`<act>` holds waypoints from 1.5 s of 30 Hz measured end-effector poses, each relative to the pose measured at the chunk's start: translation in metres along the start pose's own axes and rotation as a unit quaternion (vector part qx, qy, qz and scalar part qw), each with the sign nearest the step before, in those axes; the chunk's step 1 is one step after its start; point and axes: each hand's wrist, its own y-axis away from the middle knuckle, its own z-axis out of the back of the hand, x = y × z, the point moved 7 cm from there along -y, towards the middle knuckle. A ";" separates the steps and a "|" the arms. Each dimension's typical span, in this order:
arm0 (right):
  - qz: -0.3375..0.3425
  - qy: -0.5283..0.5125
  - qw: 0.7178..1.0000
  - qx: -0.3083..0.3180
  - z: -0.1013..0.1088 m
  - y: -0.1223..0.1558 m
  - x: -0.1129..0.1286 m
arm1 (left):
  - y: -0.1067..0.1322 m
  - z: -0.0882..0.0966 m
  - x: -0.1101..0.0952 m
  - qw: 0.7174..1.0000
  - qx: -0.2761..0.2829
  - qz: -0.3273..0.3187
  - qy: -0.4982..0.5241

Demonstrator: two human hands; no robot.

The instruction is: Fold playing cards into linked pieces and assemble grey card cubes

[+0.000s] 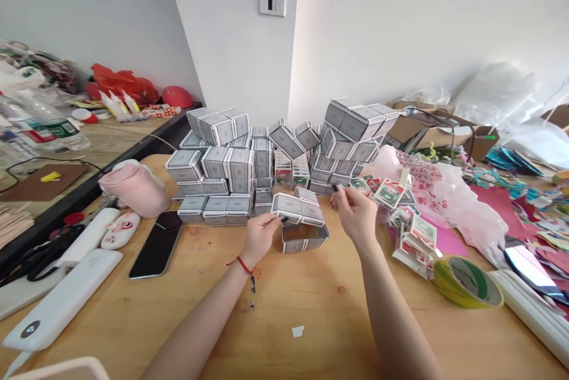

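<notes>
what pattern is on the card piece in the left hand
The card piece has a grey and white print, best seen in the head view.

A phone (156, 248) lies left, a tape roll (448, 291) right, stacked boxes (240, 164) behind.

Ahead of and above the left hand (259, 240), a pale grey pillar (231, 48) bears a white switch plate (280, 4); beyond the right hand (359, 215), a white wall (418, 18) catches brighter light. A greyer wall (93, 12) stands well to the left hand's left, behind a dark-edged wooden surface (111, 139). Under both hands spreads a light wooden table (311, 297) with visible knots.
</notes>
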 end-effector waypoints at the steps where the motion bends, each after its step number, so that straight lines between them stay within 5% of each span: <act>1: -0.050 -0.013 0.999 0.010 0.000 0.002 -0.014 | 0.000 0.003 -0.004 1.000 -0.013 0.006 0.007; 4: -0.166 -0.131 0.968 0.133 -0.022 0.017 -0.044 | -0.001 0.005 -0.017 0.999 -0.032 0.002 0.022; 7: -0.169 -0.331 0.907 0.198 -0.043 0.029 -0.040 | -0.001 -0.002 -0.026 0.999 -0.016 -0.001 0.035; 10: -0.165 -0.448 0.863 0.166 -0.047 0.031 -0.035 | 0.002 -0.011 -0.026 0.998 0.011 0.011 0.059; 13: -0.182 -0.474 0.850 0.140 -0.047 0.031 -0.040 | 0.008 -0.018 -0.024 0.997 0.044 0.011 0.068; 20: -0.162 -0.419 0.885 0.123 -0.040 0.040 -0.054 | 0.014 -0.022 -0.009 0.985 0.046 0.065 0.151; 29: -0.133 -0.382 0.902 0.149 -0.042 0.050 -0.057 | 0.022 -0.010 -0.002 0.999 0.027 0.032 -0.001; 45: -0.070 -0.190 0.965 0.169 -0.041 0.052 -0.070 | 0.035 -0.008 0.002 0.998 0.025 0.013 -0.050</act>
